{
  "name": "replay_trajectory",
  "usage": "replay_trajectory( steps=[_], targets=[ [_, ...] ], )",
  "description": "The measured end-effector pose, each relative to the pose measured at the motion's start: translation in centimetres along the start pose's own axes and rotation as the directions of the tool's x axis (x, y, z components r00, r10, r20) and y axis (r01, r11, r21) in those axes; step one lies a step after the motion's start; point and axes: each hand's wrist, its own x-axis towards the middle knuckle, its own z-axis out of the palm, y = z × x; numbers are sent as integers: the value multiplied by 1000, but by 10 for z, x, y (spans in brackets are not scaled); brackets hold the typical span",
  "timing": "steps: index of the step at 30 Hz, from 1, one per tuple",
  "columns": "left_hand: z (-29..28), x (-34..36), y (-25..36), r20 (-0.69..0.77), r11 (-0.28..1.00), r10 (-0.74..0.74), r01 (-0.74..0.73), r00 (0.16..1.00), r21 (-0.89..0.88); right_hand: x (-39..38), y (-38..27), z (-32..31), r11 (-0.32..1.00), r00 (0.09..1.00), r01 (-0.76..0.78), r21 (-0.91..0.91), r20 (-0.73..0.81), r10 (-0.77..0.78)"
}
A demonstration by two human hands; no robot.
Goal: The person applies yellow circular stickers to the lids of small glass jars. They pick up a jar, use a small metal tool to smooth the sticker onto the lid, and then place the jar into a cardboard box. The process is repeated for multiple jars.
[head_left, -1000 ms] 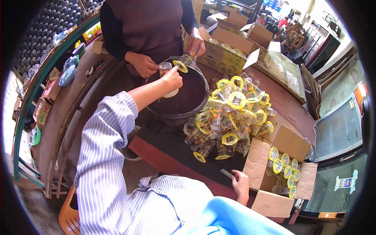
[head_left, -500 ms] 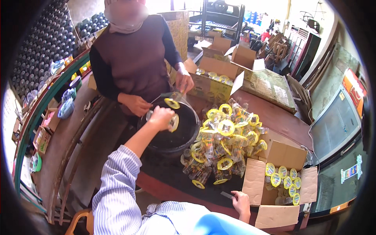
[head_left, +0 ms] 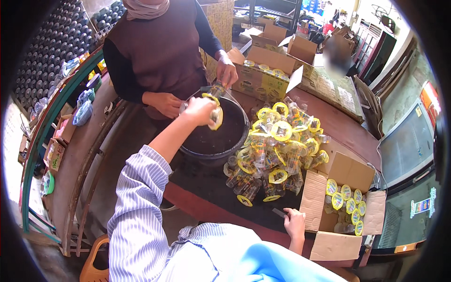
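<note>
My left hand [head_left: 201,112] reaches over a black bucket [head_left: 211,158], its fingers closed on a clear plastic cup [head_left: 216,118] with a yellow rim. Right beside it, a co-worker's hand [head_left: 227,73] grips another clear printed cup [head_left: 215,89]. The co-worker's other hand [head_left: 164,104] is next to my fingers, holding something mostly hidden. At the table's front edge, my right hand [head_left: 295,223] pinches a thin flat grey strip [head_left: 279,212], like a blade. Between my hands and beyond them lies a heap of clear cups [head_left: 282,152] with yellow rims.
An open carton [head_left: 315,199] holding lidded cups stands right of the heap. Another open carton [head_left: 260,80] of cups is at the back, with more boxes [head_left: 300,49] behind. A glass-fronted cabinet [head_left: 406,141] stands at the right, an orange chair [head_left: 96,258] at lower left.
The whole view has shifted, so the scene sits higher in it. My left hand still holds its cup over the bucket; the co-worker's cup has come closer to it. My right hand stays put.
</note>
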Motion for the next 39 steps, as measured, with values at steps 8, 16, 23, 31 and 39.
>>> replay_trajectory(
  steps=[8,16,23,31,39],
  targets=[
    [40,-18,-1,196,988,-152,147,969,39,-4,-2,2,993,988,-104,-52,111,109],
    [31,-31,-5,-200,965,-15,-38,980,-261,9,-15,-24,914,927,-134,-383,279,252],
    [32,-33,4,-164,987,-51,24,985,-162,0,-22,-17,824,848,-530,198,123,516],
    [49,-33,4,-125,987,-60,39,990,-159,-17,-30,60,771,764,-490,407,-226,605],
    [56,-40,-9,-153,984,-52,25,987,-179,-25,-9,66,891,800,-448,66,-416,433]
  ],
)
